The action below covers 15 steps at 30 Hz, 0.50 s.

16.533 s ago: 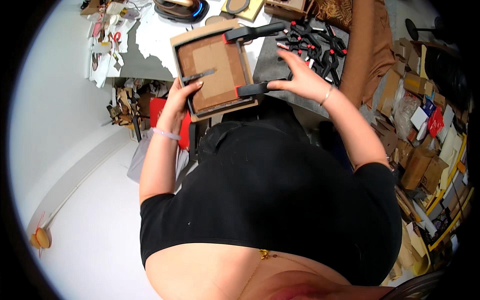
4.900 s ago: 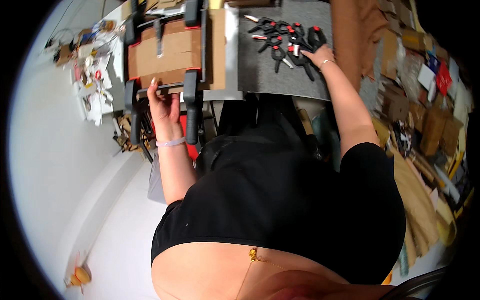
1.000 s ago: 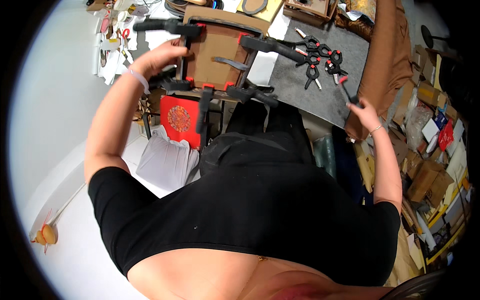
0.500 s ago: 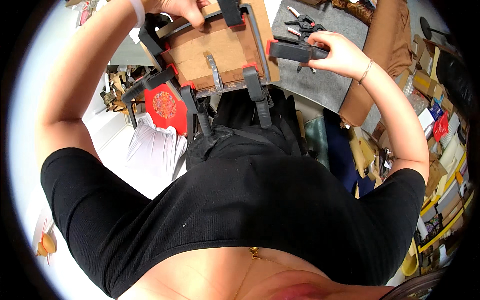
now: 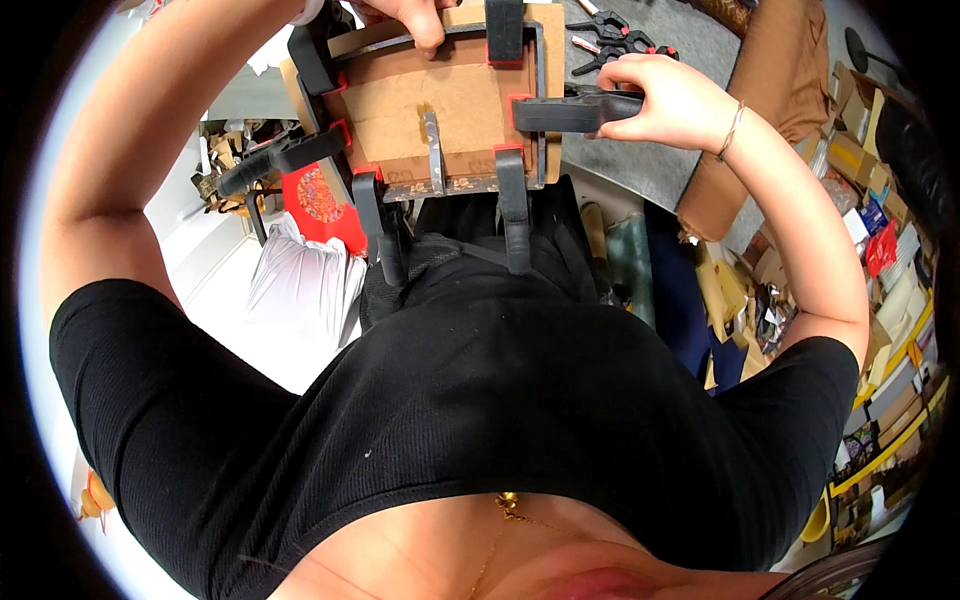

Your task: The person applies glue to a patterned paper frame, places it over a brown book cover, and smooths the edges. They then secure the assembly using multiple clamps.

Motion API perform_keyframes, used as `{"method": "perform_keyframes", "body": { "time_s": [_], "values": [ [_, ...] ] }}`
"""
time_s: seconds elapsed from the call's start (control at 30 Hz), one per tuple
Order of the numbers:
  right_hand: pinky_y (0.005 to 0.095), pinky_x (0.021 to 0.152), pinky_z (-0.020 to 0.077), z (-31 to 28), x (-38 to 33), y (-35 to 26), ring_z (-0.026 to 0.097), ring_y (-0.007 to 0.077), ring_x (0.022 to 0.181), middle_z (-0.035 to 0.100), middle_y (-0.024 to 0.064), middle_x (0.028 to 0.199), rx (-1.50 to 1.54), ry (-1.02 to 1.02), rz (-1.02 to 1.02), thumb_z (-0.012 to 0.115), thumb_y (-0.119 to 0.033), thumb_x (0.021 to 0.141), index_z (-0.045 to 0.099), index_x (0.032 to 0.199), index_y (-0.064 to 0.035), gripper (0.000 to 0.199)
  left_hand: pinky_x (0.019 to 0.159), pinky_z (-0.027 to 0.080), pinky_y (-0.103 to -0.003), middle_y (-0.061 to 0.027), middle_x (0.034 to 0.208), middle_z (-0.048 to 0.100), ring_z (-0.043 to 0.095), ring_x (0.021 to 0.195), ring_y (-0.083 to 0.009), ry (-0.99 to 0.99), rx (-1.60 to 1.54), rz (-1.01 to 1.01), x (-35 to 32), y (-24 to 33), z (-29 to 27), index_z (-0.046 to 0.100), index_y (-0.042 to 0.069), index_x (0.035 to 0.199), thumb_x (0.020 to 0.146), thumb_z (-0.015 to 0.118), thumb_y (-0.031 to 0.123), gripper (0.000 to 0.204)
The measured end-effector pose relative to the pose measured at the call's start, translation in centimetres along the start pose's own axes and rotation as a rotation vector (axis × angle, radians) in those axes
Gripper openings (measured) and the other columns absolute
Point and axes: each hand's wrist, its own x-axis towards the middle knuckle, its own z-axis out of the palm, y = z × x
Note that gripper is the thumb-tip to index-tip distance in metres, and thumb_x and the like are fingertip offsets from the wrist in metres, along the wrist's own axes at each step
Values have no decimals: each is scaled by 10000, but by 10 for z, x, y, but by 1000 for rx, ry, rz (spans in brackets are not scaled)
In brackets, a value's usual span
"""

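A rectangular brown panel (image 5: pixel 385 115) with a raised dark-grey rim is held up at the top middle. My left hand (image 5: pixel 418 18) grips its far edge, thumb over the rim; its other fingers are mostly hidden. My right hand (image 5: pixel 672 105) is closed round the handles of a black spring clamp (image 5: pixel 562 114), whose red-padded jaw lies across the panel's right rim. Similar clamps sit on the other edges: one clamp (image 5: pixel 504 32) at the far side, one clamp (image 5: pixel 283 161) at the left, and a clamp (image 5: pixel 513 205) at the near side. A grey strip (image 5: pixel 434 150) stands on the panel.
Several loose black clamps (image 5: pixel 615 42) lie on a grey tabletop (image 5: pixel 640 165) at the right. A brown fabric roll (image 5: pixel 755 110) runs along the table's right edge. White cloth (image 5: pixel 305 275) hangs over a seat by a red round-patterned thing (image 5: pixel 325 205). Cluttered shelves (image 5: pixel 890 400) stand far right.
The clamp in my right hand has moved left, from the panel's outer edge to over its right rim. The panel has turned slightly and shifted a little right. My left hand keeps its grip.
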Motion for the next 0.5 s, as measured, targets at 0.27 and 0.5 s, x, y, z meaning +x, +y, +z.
{"method": "perform_keyframes", "body": {
  "time_s": [0.27,0.5],
  "values": [
    [413,882,540,13,-6,1,667,326,1005,661,146,1038,-48,-3,23,828,-502,805,683,1131,-61,567,1074,437,-382,-151,1331,683,578,1247,-267,-28,153,43,13,11,-3,651,-58,1344,892,771,349,619],
    [423,912,546,20,-7,1,688,330,1016,699,176,1051,-67,58,0,786,-597,814,729,1128,-45,638,1081,427,-382,-160,1315,686,571,1248,-269,-58,128,46,12,11,-1,661,-60,1321,892,777,354,608]
  ]
}}
